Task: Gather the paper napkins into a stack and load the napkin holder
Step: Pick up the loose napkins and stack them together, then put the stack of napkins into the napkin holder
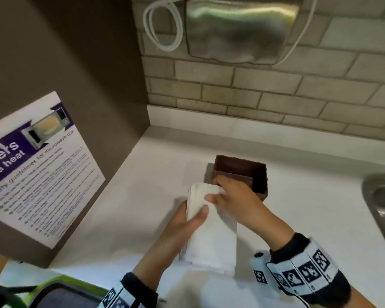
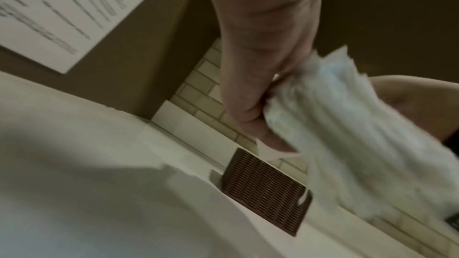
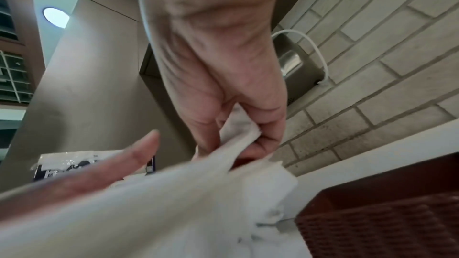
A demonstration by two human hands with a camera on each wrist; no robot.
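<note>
Left grip: my left hand (image 1: pixel 182 221) is curled round the near-left side of the napkin stack (image 1: pixel 211 227), thumb laid across its top face; the left wrist view shows the layered paper edges (image 2: pixel 352 134) running down past my fingers (image 2: pixel 246 109).
Right grip: my right hand (image 1: pixel 233 196) pinches the far end of the stack at about 1 o'clock from my left hand; the right wrist view shows a folded corner of paper (image 3: pixel 238 127) caught between thumb and fingertips.
Napkin stack: white, held up off the white worktop (image 1: pixel 142 207), its long side running from 6 toward 12 o'clock, its far end just at the near rim of the napkin holder (image 1: pixel 242 174).
Napkin holder: brown woven box standing open-topped on the worktop, at 12 to 1 o'clock of both hands, just beyond my right knuckles.
Surroundings: microwave safety poster (image 1: pixel 40 170) on the brown panel at 9 o'clock; steel sink (image 1: pixel 382 201) at 3 o'clock; tiled wall with a steel dispenser (image 1: pixel 240 30) at 12 o'clock.
</note>
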